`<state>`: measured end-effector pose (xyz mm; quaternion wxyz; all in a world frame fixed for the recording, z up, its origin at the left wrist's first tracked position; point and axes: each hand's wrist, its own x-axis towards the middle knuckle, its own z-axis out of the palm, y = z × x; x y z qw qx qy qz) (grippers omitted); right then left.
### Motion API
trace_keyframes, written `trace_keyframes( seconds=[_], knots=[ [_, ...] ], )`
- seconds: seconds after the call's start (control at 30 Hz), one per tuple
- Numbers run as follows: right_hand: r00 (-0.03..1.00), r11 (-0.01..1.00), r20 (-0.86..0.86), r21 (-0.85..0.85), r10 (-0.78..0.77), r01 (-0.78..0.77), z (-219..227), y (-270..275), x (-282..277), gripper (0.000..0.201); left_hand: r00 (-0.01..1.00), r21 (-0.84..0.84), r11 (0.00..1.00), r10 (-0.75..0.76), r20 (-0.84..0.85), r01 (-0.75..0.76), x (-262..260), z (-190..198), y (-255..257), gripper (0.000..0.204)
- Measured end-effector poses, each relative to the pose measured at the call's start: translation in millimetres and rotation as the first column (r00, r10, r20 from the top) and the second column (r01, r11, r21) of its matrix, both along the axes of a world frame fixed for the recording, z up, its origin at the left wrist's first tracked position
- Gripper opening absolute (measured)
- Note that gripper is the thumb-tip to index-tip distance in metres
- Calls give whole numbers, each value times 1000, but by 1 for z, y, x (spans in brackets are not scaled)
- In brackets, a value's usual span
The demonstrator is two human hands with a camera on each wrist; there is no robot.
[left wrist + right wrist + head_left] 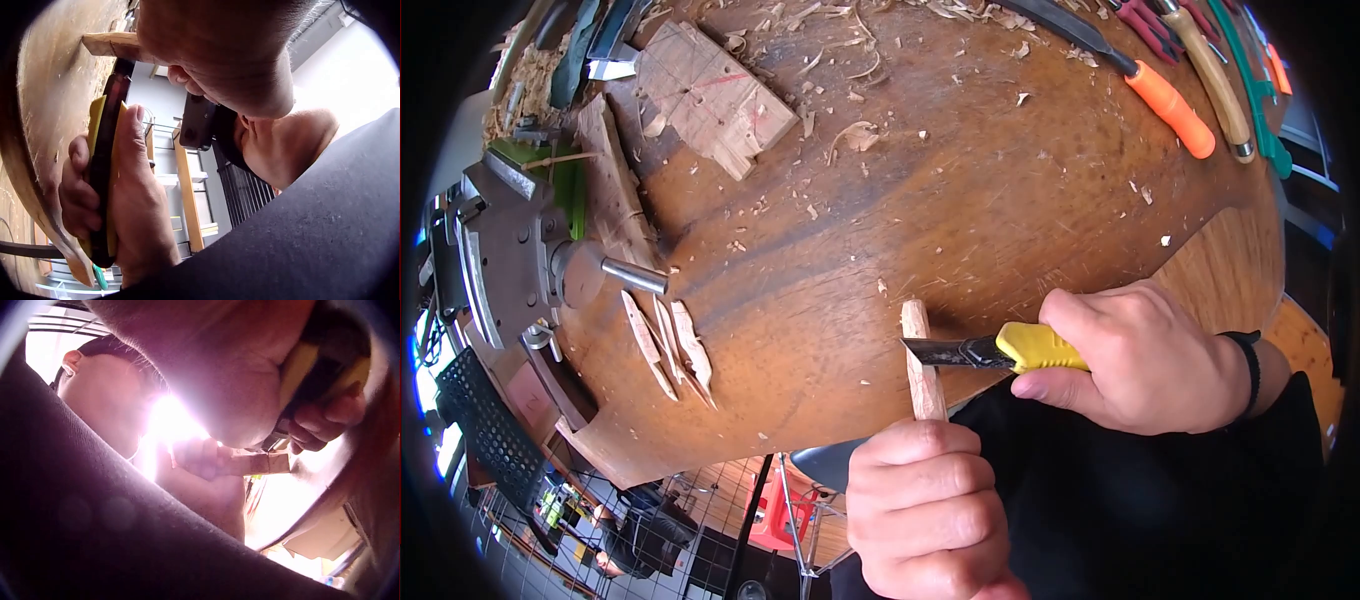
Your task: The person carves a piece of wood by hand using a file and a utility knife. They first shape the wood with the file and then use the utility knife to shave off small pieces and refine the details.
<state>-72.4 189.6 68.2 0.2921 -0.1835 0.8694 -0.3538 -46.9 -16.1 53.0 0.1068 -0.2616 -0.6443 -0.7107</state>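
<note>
My left hand (pixel 927 510) grips the lower part of a narrow wooden stick (pixel 924 385), whose far end meets the tabletop near its front edge. A yellow utility knife (pixel 1040 348) is held in my right hand (pixel 1155 357), thumb along the handle. Its dark blade (pixel 950 352) lies across the stick, a little below the far end. In the left wrist view the knife (pixel 103 169) shows from below, with the right fingers wrapped round it. The stick (pixel 259 464) juts from the left fist in the right wrist view.
Several split wood slivers (pixel 690 345) lie at left beside a metal vise (pixel 520 240). Farther back are a marked wood block (pixel 710 95) and curled shavings (pixel 858 135). An orange-handled chisel (pixel 1170 110) and a wooden-handled tool (pixel 1212 75) lie at the back right.
</note>
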Motion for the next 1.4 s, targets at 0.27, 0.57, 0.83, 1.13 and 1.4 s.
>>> trace_keyframes(
  seconds=[0.27,0.57,0.83,1.13,1.4],
  knots=[
    [1000,996,1,84,17,-17,2,-8,0,51,965,275,945,222,-138,-178,-5,-17,22,40],
    [997,982,-76,190,27,-12,3,-25,-2,52,939,88,938,340,-56,-335,9,-11,23,37],
    [991,980,-127,184,-51,74,-1,-25,10,54,884,53,907,419,-210,-417,10,-19,36,38],
    [989,972,-127,210,-79,105,4,-22,19,53,890,252,870,451,-61,-423,7,-16,26,31],
    [988,959,-140,265,-63,99,-3,-37,4,52,931,39,946,324,-169,-322,13,-19,23,30]
  ],
)
